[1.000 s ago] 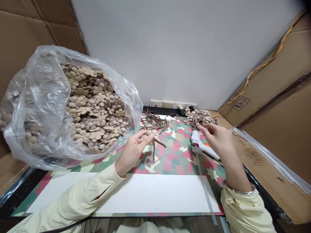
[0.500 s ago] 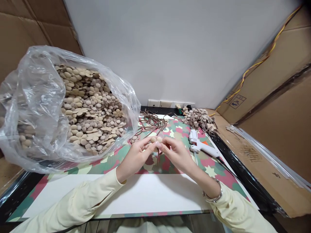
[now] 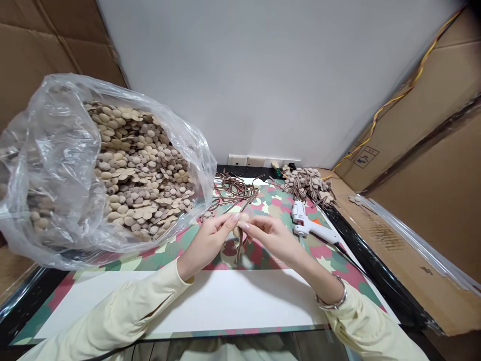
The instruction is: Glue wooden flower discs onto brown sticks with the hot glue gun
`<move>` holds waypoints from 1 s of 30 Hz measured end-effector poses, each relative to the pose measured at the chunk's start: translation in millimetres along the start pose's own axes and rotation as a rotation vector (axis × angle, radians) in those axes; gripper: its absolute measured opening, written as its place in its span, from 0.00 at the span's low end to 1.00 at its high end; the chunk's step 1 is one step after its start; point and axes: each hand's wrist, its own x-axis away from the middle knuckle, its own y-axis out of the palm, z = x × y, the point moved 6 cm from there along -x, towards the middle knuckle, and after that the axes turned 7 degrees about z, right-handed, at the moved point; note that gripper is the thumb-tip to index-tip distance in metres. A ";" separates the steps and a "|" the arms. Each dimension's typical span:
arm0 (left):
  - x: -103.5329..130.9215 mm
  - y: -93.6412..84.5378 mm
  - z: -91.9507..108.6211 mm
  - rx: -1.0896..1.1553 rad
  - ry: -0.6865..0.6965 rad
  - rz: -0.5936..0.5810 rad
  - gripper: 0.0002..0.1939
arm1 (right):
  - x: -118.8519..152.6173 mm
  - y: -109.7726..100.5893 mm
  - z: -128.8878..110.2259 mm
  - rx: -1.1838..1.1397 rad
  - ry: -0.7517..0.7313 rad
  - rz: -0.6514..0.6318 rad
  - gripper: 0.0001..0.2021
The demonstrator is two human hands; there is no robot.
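Between my fingertips, above the middle of the table, is a small beige flower-shaped piece point(image 3: 244, 217) with rounded petals. A brown cord point(image 3: 239, 246) hangs down from it. My left hand point(image 3: 214, 234) pinches the piece from the left with thumb and fingers. My right hand point(image 3: 271, 236) is closed on it from the right, its thumb and forefinger near the top of the cord. The fingers cover much of the piece, so how the cord joins it cannot be seen.
A clear plastic bag point(image 3: 56, 165) full of beige flower pieces point(image 3: 146, 165) stands at left. Brown cords point(image 3: 235, 189) lie behind my hands. A white glue gun point(image 3: 313, 228) and a pile of corded flowers point(image 3: 308, 183) are at right. White paper point(image 3: 225, 301) lies in front.
The flower piece has been turned between my fingers, and the cord now hangs lower and more plainly in view. Both hands stay in nearly the same place.
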 end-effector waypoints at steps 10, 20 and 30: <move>0.8 -7.7 -11.1 0.004 -0.156 0.135 0.19 | 6.8 2.1 -7.4 0.800 -0.573 0.375 0.15; -4.5 -10.6 -13.3 0.282 -0.201 0.140 0.13 | 17.9 13.6 -17.2 0.752 -0.745 0.246 0.11; -5.1 -3.5 -21.1 0.567 -0.312 0.044 0.11 | -5.4 -2.4 6.5 0.146 -0.095 0.092 0.16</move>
